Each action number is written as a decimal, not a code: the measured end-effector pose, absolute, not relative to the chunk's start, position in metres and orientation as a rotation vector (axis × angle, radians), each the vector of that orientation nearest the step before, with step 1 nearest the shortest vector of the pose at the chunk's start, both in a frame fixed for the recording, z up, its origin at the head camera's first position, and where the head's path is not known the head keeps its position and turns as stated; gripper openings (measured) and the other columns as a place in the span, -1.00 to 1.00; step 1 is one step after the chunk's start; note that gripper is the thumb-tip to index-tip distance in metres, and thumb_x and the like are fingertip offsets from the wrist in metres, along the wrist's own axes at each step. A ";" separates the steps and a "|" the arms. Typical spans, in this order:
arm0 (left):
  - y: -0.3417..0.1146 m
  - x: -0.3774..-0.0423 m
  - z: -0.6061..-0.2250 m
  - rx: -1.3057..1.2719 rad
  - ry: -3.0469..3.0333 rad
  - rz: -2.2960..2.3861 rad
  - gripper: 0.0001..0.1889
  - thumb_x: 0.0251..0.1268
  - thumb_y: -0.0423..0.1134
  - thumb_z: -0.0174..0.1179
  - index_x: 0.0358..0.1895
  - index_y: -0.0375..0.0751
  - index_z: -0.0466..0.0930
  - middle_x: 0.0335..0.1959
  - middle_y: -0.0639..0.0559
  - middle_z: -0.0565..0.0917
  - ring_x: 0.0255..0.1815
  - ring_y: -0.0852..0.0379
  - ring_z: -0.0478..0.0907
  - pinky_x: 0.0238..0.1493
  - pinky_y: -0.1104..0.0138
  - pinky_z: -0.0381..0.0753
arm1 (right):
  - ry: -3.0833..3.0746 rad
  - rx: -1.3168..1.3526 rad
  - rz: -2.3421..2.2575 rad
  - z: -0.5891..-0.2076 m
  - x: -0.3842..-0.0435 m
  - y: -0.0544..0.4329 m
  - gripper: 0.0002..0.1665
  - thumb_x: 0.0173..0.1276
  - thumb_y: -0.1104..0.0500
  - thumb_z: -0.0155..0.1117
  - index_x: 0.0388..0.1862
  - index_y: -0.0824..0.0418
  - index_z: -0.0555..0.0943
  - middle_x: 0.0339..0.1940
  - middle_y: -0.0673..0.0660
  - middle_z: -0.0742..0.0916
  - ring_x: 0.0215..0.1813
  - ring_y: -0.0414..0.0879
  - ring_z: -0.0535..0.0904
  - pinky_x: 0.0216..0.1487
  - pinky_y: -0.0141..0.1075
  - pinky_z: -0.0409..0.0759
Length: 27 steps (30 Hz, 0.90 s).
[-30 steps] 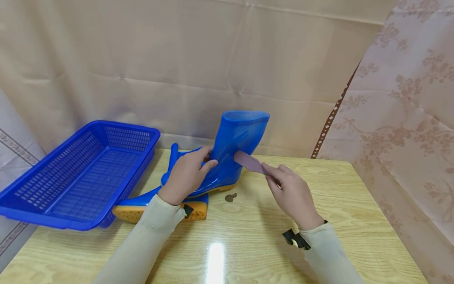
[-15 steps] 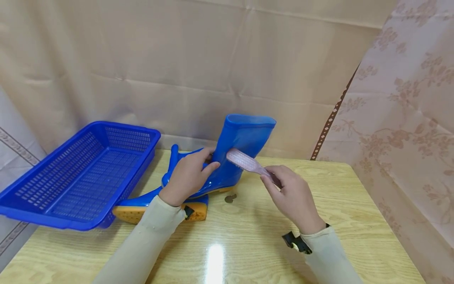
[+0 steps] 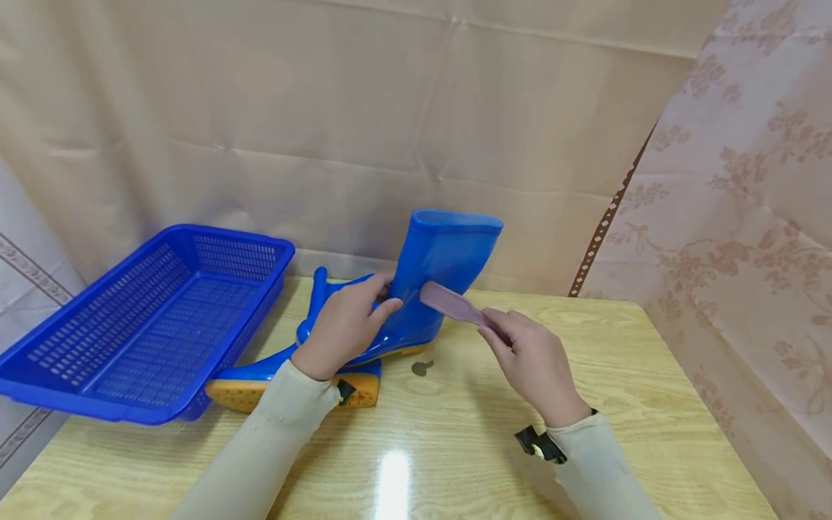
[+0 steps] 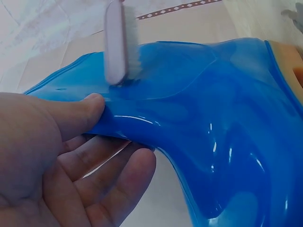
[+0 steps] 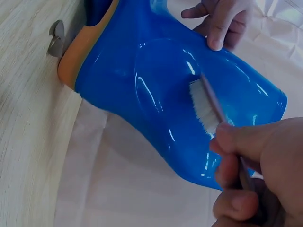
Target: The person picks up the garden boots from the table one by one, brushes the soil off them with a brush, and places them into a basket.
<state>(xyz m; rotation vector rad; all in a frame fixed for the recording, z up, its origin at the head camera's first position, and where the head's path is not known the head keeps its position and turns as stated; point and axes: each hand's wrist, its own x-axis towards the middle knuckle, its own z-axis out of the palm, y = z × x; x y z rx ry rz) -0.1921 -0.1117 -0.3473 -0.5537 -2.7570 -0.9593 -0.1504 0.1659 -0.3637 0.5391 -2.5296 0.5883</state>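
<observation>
Brush (image 3: 448, 301) in pinching right hand (image 3: 538, 365), blue boot (image 3: 445, 253) in pinching left hand (image 3: 344, 323); bristles (image 5: 202, 108) in wrist views only.

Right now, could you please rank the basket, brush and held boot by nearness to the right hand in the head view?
1. Brush: in the right hand.
2. Held boot: left of that hand.
3. Basket: at the far left.

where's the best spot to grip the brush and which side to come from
Probably the brush by its narrow handle, from the person's right, where the right hand holds it: the handle points that way, while the bristles face the leaning boot.
</observation>
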 end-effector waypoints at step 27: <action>-0.114 -0.195 -0.349 -0.518 -2.776 -0.966 -0.49 0.57 -0.02 0.18 0.45 -0.12 0.45 0.18 -0.09 0.71 0.12 -0.06 0.70 0.17 -0.03 0.67 | -2.583 0.467 0.838 -0.353 -0.141 0.164 -0.74 0.70 0.05 0.03 -0.14 0.23 0.43 -0.60 0.00 0.41 -0.65 -0.22 0.23 -0.65 -0.34 0.24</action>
